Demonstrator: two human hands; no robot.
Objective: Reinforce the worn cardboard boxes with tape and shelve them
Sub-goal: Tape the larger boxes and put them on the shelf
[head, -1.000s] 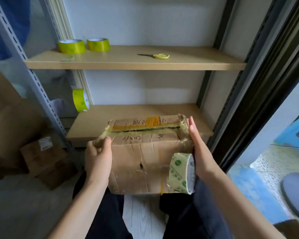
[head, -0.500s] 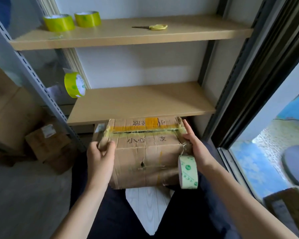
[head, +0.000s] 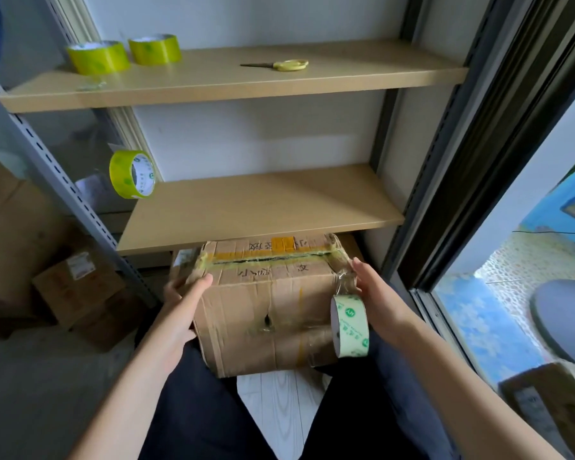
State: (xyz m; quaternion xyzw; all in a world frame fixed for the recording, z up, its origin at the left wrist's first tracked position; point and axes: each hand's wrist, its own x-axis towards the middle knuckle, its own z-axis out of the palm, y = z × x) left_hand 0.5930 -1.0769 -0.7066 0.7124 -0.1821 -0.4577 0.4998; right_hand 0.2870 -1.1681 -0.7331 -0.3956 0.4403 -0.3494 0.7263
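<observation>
A worn cardboard box (head: 266, 303) rests on my lap below the lower shelf (head: 263, 207). Yellowish tape runs along its top seam, and clear tape crosses a hole in its front face. My left hand (head: 180, 313) grips the box's left end, thumb lying on the top edge. My right hand (head: 375, 297) presses with straight fingers against the right end, over a crinkled strip of clear tape. A pale green tape roll (head: 349, 327) hangs from that strip at the box's right front corner.
The upper shelf (head: 229, 84) carries two yellow-green tape rolls (head: 98, 58) and yellow scissors (head: 287, 65). Another roll (head: 132, 174) hangs at the left upright. Cardboard boxes (head: 77, 287) sit on the floor at left, one more (head: 551, 403) at lower right. A dark door frame stands right.
The box came down from lower-shelf height onto my lap. My right hand slid down the box's right end. My left thumb moved onto the top edge.
</observation>
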